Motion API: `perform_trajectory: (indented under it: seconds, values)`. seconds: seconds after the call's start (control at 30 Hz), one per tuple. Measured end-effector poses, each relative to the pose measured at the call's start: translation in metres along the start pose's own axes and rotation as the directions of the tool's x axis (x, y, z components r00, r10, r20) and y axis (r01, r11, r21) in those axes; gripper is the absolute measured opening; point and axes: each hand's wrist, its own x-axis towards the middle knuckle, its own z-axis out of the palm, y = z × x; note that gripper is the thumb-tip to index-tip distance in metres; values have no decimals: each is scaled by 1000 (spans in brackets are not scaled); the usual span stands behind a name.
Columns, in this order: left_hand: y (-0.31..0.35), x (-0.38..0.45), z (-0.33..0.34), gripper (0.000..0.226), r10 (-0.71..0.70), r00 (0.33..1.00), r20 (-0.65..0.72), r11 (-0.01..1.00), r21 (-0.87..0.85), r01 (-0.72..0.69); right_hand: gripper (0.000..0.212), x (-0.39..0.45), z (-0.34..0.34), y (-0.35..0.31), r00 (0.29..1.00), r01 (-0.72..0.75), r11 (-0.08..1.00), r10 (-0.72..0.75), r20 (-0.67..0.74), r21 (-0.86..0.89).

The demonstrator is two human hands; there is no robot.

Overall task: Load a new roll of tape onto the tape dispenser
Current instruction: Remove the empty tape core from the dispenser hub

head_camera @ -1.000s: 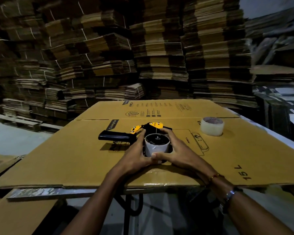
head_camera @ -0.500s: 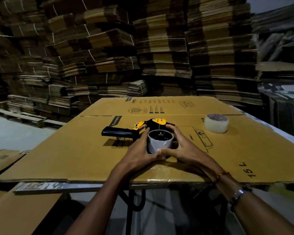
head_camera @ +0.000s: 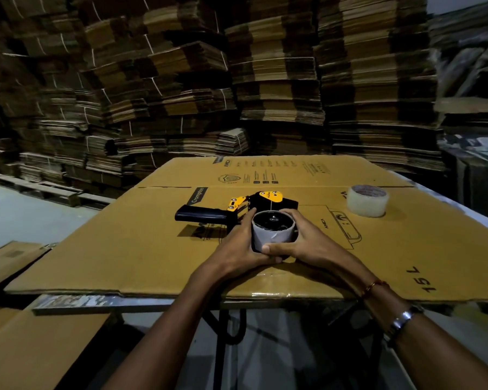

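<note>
A black and yellow tape dispenser (head_camera: 261,202) lies on its side on a flattened cardboard box (head_camera: 130,240), its black handle pointing left. A pale empty tape core (head_camera: 272,235) sits on the dispenser's spool with its open end facing up. My left hand (head_camera: 237,247) and my right hand (head_camera: 313,243) wrap around this core from both sides, thumbs meeting at its near side. A full roll of clear tape (head_camera: 367,201) lies flat on the cardboard to the far right, away from both hands.
The cardboard sheet covers a metal-legged table (head_camera: 96,302). Tall stacks of flattened cartons (head_camera: 265,80) fill the background. More flat cardboard (head_camera: 40,347) lies low at the left, and a wooden pallet (head_camera: 48,192) rests on the floor beyond.
Both hands stay clasped around the core on the dispenser. The view has shifted slightly; the core looks a little higher on the spool.
</note>
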Motion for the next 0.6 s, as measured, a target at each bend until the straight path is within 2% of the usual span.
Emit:
perform_trajectory:
  seconds: [0.13, 0.37, 0.47, 0.6]
  values:
    - [-3, 1, 2, 127, 8, 1000, -20, 999, 33, -8, 94, 5, -1, 2, 999, -44, 999, 45, 16, -14]
    - [-7, 6, 3, 121, 32, 998, -46, 996, 87, -28, 79, 8, -5, -3, 991, -111, 991, 104, 86, 79]
    - [-8, 6, 4, 121, 37, 998, -45, 995, 91, -33, 72, 7, -3, -4, 994, -99, 982, 92, 52, 158]
    - [-8, 10, 4, 122, 46, 999, -22, 996, 84, -44, 76, 7, 0, 0, 998, -61, 988, 59, 16, 139]
